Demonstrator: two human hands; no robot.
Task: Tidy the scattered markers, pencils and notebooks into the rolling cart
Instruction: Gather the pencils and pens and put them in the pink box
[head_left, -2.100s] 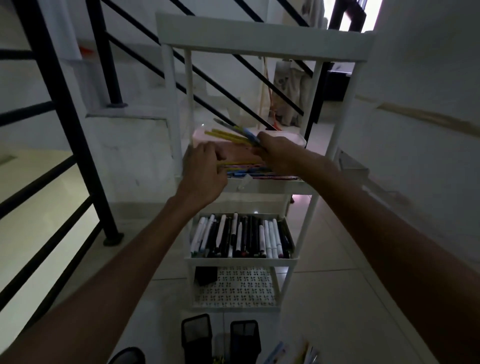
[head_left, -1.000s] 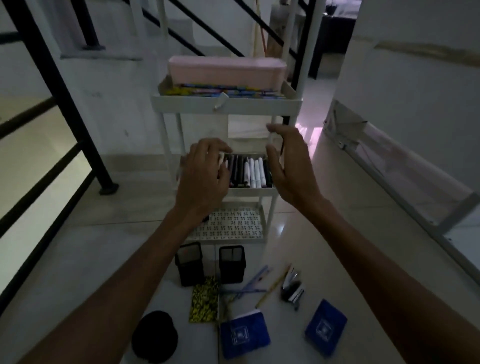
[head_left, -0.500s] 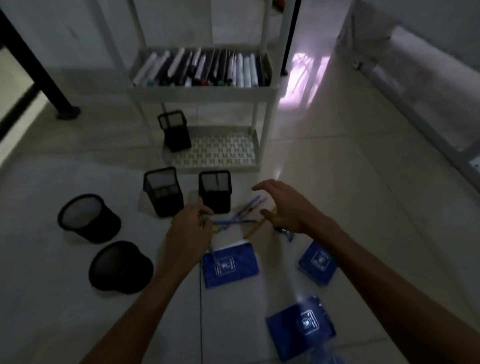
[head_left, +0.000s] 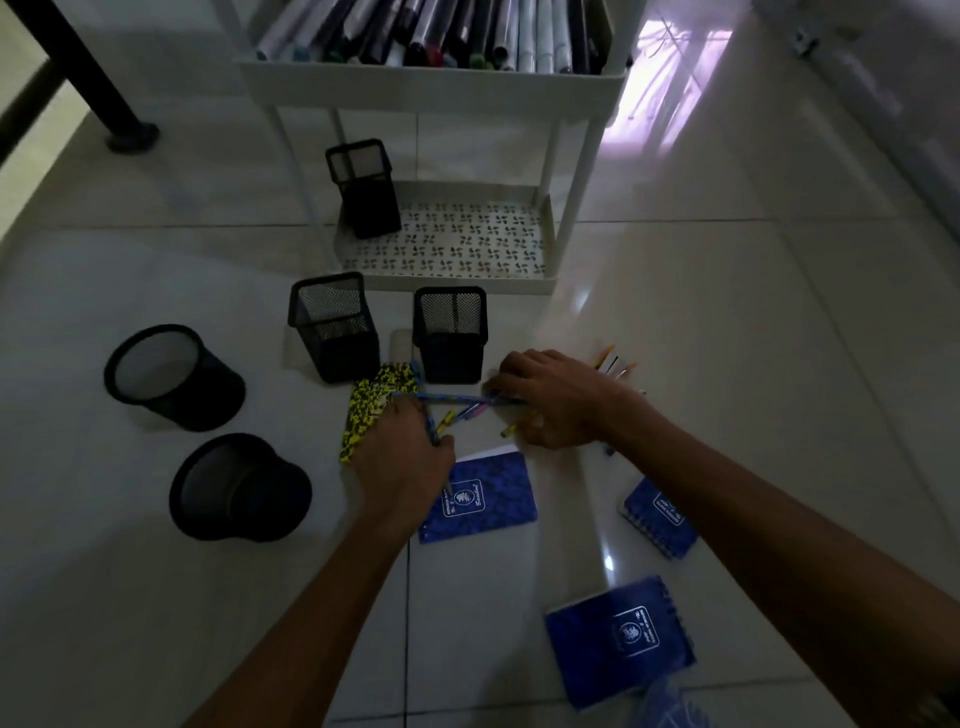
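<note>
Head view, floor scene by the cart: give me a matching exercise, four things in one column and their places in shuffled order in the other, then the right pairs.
Things:
1. square mesh cup
2. markers
3. yellow-speckled notebook
4. round mesh cup

Places:
A. on the floor, under the left hand, beside loose pencils
B. on the cart's bottom shelf, left end
C. on the floor, far left of the cart
D. lined up in the cart's upper tray

Pairs: 1-B, 2-D, 3-A, 4-C
</note>
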